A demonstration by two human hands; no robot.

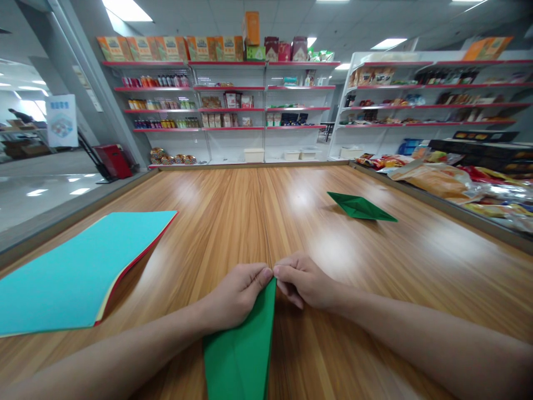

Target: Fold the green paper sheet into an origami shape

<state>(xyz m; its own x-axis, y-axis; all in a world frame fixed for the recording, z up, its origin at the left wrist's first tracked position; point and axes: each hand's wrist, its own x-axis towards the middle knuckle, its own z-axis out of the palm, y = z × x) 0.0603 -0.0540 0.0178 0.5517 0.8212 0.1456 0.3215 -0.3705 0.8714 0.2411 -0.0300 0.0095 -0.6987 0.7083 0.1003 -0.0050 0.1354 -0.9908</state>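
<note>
A folded sheet of green paper lies lengthwise toward me, its near end cut off by the bottom of the view. My left hand is closed on its far end, thumb on top. At the paper's far right corner, my right hand pinches the edge, its thumb and index finger almost touching the left thumb. Its other fingers curl below. The exact fold under the fingertips is hidden. Farther right on the table rests a green folded-paper piece, pointed at both ends with a raised middle.
A stack of coloured paper, turquoise on top, lies on the left of the wooden table. Packaged snacks sit past the table's right edge. Stocked store shelves stand behind, and a red hand truck is at the back left.
</note>
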